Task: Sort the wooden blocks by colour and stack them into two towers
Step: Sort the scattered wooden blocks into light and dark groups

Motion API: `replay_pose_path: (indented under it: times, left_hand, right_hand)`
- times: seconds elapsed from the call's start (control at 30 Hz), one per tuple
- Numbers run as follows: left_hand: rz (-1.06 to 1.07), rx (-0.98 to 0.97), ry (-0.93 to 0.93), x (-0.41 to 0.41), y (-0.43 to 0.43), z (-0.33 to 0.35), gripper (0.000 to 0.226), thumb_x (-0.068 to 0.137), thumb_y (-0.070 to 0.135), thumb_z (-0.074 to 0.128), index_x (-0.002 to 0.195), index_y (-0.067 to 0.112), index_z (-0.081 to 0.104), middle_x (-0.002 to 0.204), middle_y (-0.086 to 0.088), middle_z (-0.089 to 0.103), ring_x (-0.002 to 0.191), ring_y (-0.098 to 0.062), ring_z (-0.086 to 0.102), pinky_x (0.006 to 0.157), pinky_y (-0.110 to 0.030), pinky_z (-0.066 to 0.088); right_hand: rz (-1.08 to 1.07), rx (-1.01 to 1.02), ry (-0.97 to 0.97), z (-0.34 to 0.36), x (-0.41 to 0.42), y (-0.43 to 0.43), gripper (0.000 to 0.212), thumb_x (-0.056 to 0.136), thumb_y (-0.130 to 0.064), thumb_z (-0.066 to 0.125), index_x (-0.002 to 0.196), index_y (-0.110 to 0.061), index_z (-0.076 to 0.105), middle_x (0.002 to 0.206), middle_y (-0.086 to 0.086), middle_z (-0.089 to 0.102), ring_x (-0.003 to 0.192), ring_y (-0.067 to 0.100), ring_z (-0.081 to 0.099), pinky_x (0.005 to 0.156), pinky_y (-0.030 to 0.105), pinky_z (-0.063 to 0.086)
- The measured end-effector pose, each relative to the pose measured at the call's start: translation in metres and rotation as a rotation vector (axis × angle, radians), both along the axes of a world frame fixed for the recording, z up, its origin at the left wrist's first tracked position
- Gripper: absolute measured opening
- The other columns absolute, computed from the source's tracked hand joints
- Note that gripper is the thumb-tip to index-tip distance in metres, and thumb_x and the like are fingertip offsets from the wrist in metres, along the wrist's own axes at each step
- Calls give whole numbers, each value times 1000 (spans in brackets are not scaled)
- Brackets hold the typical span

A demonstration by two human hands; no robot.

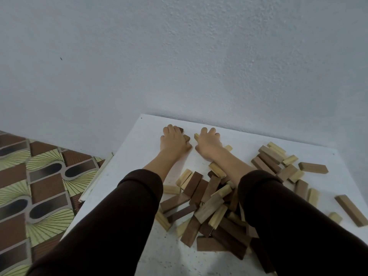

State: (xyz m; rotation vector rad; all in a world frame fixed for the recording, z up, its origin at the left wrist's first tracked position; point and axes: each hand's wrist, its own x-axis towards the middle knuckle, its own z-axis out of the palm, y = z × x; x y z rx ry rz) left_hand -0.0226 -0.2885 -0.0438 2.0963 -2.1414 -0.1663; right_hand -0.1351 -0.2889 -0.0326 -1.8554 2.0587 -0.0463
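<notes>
Flooring [39, 186] patterned in brown and yellow is showing at the far left, below the edge of the white table [139, 148]. Moving right, the left hand [175, 142] is reaching to the table's far side near the wall [199, 56], its fingers curling down over a dark block [181, 129] that is peeking out beyond the knuckles. Just beside it, apart by a narrow strip of table, the right hand [208, 143] is curving its fingers over a pale block [196, 136], only one end of which is showing. How many blocks are lying under either palm cannot be told.

Nearer the person, between the two dark sleeves, the pile [209, 208] of mixed dark and pale blocks is lying jumbled, and more scattered blocks [274, 158] are lying loose to the right.

Judging by this, the person is laying the first blocks of the two towers, dark on the left and pale on the right, so the task is only beginning. The next move is probably calling for squaring each block, letting go, and drawing back to the pile for more of each colour without dragging a sleeve through it.
</notes>
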Motion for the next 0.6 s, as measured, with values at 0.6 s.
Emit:
replay_pose_path:
  times: [0.6]
  left_hand:
    - [-217,21,296,-16,93,28,50,93,42,32,113,0,49,114,-14,51,103,-30,38,93,-32,28]
  right_hand:
    - [167,-18,-222,86,-51,110,40,92,-13,49,126,0,34,122,15,36,100,29,43,72,30,34]
